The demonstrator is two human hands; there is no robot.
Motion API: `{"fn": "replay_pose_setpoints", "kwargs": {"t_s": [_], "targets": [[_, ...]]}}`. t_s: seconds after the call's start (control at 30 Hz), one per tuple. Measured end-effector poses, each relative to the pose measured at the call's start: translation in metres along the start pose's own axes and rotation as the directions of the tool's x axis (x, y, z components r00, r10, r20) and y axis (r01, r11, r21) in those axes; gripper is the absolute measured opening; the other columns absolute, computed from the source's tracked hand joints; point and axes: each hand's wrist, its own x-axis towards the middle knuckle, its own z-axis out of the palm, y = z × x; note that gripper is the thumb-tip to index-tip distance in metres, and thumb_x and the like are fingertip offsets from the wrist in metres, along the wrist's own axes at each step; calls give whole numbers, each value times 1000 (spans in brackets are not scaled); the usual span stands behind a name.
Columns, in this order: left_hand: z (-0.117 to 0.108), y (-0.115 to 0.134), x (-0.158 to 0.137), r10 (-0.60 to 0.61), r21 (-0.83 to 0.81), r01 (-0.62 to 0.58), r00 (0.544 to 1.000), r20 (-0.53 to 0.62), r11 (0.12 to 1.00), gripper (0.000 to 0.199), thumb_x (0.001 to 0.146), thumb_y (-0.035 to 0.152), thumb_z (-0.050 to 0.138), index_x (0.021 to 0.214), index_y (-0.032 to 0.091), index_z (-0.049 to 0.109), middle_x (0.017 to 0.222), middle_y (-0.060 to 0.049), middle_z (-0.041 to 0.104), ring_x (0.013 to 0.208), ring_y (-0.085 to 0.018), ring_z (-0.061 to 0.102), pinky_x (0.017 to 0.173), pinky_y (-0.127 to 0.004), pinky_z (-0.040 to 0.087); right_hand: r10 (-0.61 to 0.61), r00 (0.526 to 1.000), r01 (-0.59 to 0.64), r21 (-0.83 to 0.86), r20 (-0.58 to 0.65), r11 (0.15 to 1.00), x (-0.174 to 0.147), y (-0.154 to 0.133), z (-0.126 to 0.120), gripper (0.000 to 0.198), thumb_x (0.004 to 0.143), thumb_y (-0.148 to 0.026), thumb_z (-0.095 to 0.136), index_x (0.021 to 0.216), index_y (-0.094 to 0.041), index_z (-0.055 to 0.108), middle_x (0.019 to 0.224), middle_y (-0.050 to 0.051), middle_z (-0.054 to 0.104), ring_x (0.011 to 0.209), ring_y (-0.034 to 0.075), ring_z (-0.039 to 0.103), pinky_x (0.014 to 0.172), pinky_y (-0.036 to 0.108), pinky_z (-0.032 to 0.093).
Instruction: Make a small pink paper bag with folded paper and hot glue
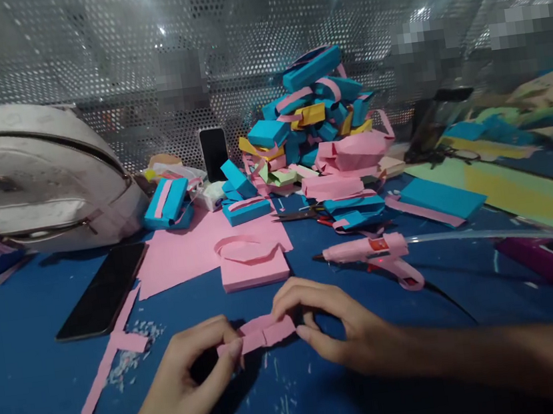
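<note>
A small folded piece of pink paper point(265, 335) is stretched between my two hands above the blue table. My left hand point(195, 361) pinches its left end between thumb and fingers. At the right end, my right hand point(333, 317) grips the paper with its fingertips, thumb toward me. Just beyond lies a small pink paper bag point(255, 273) with a looped paper handle. To the right, a pink hot glue gun point(370, 252) rests on its side, a clear glue stick running out of its back. Pink paper strips point(97, 389) lie crossed on the left.
A black phone point(103, 292) and a white backpack point(46, 185) occupy the left. Pink sheets point(176, 253) lie mid-table. Behind are a heap of blue, pink and yellow paper bags point(320, 114), scissors point(302, 215) and an upright phone point(214, 154). A purple power strip point(548, 264) sits right.
</note>
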Motion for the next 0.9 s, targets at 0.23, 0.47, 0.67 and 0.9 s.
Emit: {"fn": "replay_pose_setpoints", "kwargs": {"t_s": [0.23,0.47,0.67,0.9], "targets": [[-3,0,0,94,-18,-93,994,59,996,29,98,30,43,73,21,54,72,3,55,67,-10,50,63,-21,35,-13,1000,13,45,12,999,1,3,0,11,78,-14,71,80,-17,61,88,1,59,74,11,52,58,22,38],[-1,0,2,46,-5,-46,998,41,999,31,98,33,44,71,20,53,70,4,53,66,-9,49,61,-22,34,-26,998,18,150,52,988,2,5,-1,7,83,-16,68,78,-16,63,87,1,58,74,10,51,59,23,36],[2,3,3,40,-8,-39,997,73,999,30,98,33,45,73,21,56,72,4,56,68,-10,51,63,-22,36,58,998,-60,165,19,984,5,0,1,9,82,-14,68,75,-16,62,85,-1,56,68,9,47,55,23,33],[1,5,3,19,9,-20,996,84,1000,29,97,32,47,74,22,59,73,4,57,69,-9,53,64,-22,35,64,998,-64,120,4,991,5,5,5,7,84,-16,65,78,-16,60,86,-1,55,70,9,46,55,22,32]]}}
